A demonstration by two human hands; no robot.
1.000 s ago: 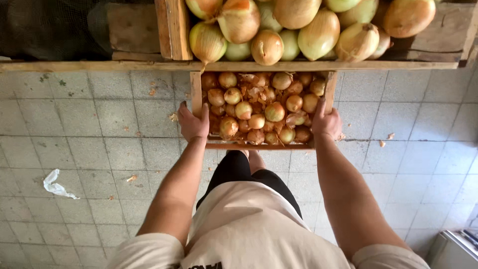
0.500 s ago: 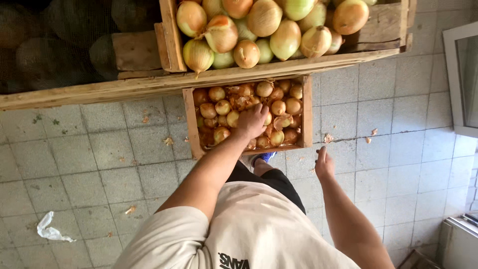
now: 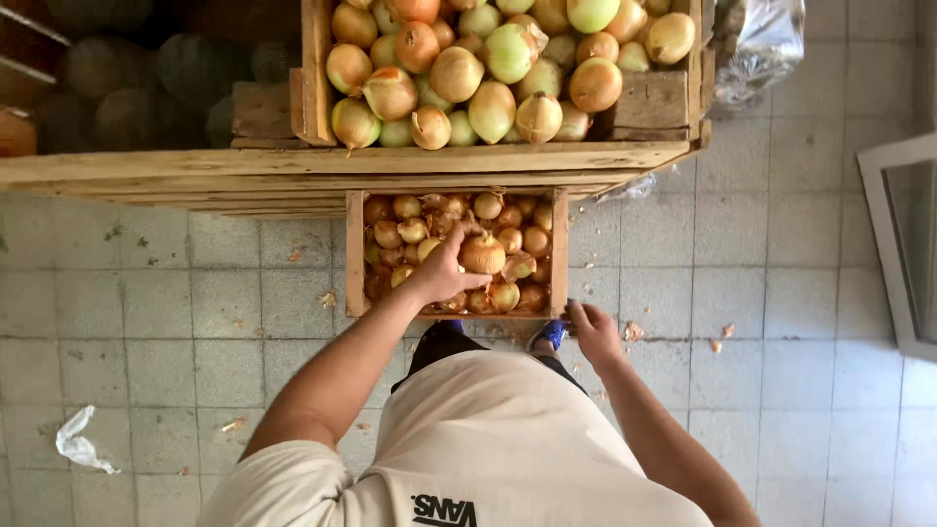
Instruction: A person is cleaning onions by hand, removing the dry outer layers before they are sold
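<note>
While you stand over a small wooden crate [image 3: 355, 256] of onions on the tiled floor [image 3: 146, 332], your left hand [image 3: 441, 274] curls its fingers around one brown onion [image 3: 483, 254]. Your right hand [image 3: 595, 333] rests open-fingered, empty, at the crate's corner. Lifting needs a firm grip.

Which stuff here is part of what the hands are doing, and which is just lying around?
In use:
- left hand, fingers on an onion
- small wooden crate of onions on the floor
- right hand at the crate's near corner

Lying about:
- upper crate of larger onions
- wooden shelf
- crumpled white scrap
- onion skins on the tiles
</note>
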